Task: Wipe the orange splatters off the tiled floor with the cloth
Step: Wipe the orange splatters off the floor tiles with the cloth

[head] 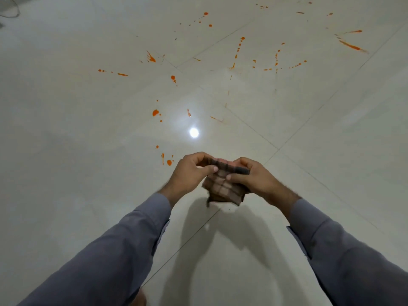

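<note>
A folded brown checked cloth [224,187] hangs in the air between both my hands, above the floor. My left hand [191,171] pinches its upper left edge with thumb and fingers. My right hand [251,176] grips its upper right edge, fingers curled over the fold. Orange splatters [155,112] dot the pale tiled floor [66,140] ahead of my hands. The nearest drops [169,162] lie just left of my left hand. Longer orange streaks [351,45] lie at the far right.
Dark grout lines [277,149] cross the glossy tiles diagonally. A bright lamp reflection [193,132] shines on the floor ahead of my hands. A faint rounded object [8,7] sits at the top left corner. My shadow falls on the tiles below the cloth.
</note>
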